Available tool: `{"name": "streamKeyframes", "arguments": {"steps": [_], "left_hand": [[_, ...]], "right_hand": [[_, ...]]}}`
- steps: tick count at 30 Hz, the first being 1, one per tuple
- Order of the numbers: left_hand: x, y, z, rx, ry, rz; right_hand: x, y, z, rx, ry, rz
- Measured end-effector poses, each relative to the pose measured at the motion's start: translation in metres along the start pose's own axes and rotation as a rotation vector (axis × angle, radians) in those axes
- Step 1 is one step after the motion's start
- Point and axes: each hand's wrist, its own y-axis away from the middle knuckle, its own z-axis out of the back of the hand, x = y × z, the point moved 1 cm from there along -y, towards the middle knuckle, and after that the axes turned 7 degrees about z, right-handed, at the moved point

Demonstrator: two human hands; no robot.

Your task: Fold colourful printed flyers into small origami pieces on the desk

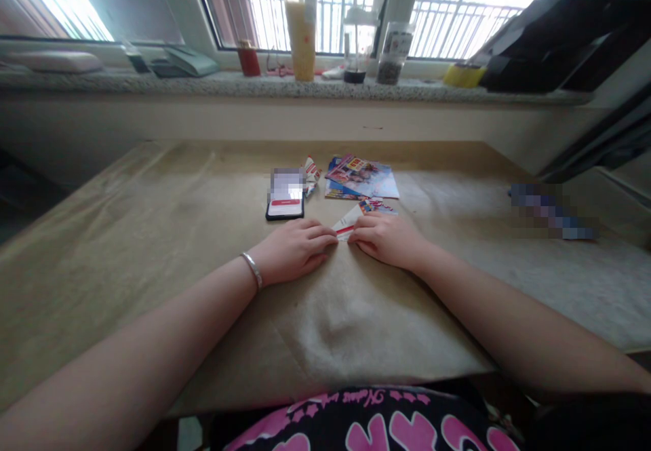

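A small folded paper, white with a red stripe and a colourful printed end, lies on the table between my hands. My left hand, with a silver bracelet at the wrist, presses its fingertips together on the paper's near left corner. My right hand has its fingers curled over the paper's right side, thumb and fingers pinching the near edge. Part of the printed end is hidden behind the right hand. Just beyond the left hand lies a phone with a lit screen.
A stack of colourful printed sheets lies beyond the right hand. Beside the phone is a crumpled red-and-white paper. A blurred dark item sits at the table's far right. Cups and jars stand on the stone windowsill.
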Motion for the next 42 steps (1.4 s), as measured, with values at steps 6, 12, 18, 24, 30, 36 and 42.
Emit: {"name": "streamKeyframes", "arguments": {"steps": [6, 12, 18, 24, 30, 36, 42], "left_hand": [[0.000, 0.000, 0.003, 0.015, -0.012, 0.012], [-0.001, -0.001, 0.004, 0.012, -0.021, 0.013], [0.000, 0.000, 0.003, 0.019, -0.030, 0.024], [0.001, 0.000, 0.003, 0.006, -0.025, 0.026], [0.003, 0.001, 0.004, -0.011, -0.048, 0.025], [0.004, 0.002, 0.004, -0.013, -0.028, 0.028], [0.004, 0.002, 0.005, -0.011, -0.025, 0.027]], "right_hand": [[-0.005, 0.006, 0.009, 0.056, -0.001, -0.007], [-0.008, 0.010, 0.016, 0.062, -0.039, -0.006], [-0.011, 0.015, 0.020, 0.072, -0.031, -0.012], [-0.016, 0.022, 0.016, 0.049, -0.022, -0.014], [-0.019, 0.019, 0.006, -0.028, -0.002, 0.007], [-0.021, 0.016, 0.008, -0.003, -0.019, -0.018], [-0.024, 0.022, 0.019, 0.069, 0.024, -0.074]]}}
